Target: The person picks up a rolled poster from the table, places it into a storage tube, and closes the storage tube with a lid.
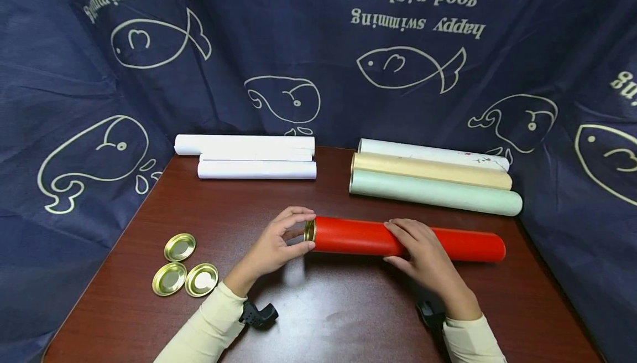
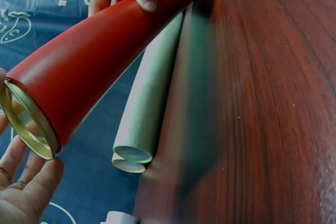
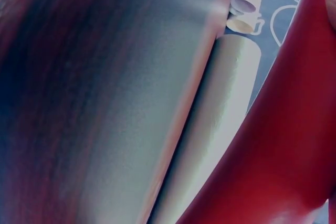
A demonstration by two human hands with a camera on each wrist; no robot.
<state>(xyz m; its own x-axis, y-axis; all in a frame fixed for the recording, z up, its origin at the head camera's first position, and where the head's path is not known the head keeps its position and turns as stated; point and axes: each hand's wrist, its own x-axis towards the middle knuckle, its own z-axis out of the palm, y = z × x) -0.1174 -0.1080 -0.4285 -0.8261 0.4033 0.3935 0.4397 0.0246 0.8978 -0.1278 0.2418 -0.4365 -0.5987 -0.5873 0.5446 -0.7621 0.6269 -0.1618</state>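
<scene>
A long red cardboard tube [image 1: 348,236] lies crosswise in both hands, above the dark wood table. At its left end is a gold metal lid [image 2: 31,121]; a gold band shows between its rim and the red tube. My left hand [image 1: 278,241] holds that end, fingers and thumb spread around the lid's rim. My right hand [image 1: 420,249] grips the tube about its middle, thumb on the near side and fingers over the top. In the right wrist view the red tube [image 3: 273,145] fills the right side, and only a fingertip shows at the edge.
Three loose gold lids [image 1: 180,248] lie on the table [image 1: 338,319] at left. Rolled white paper [image 1: 256,170] lies at the back left. A green tube [image 1: 433,192], a tan tube [image 1: 433,171] and a white patterned tube [image 1: 428,153] lie at the back right. A dark blue printed cloth [image 1: 298,31] hangs behind.
</scene>
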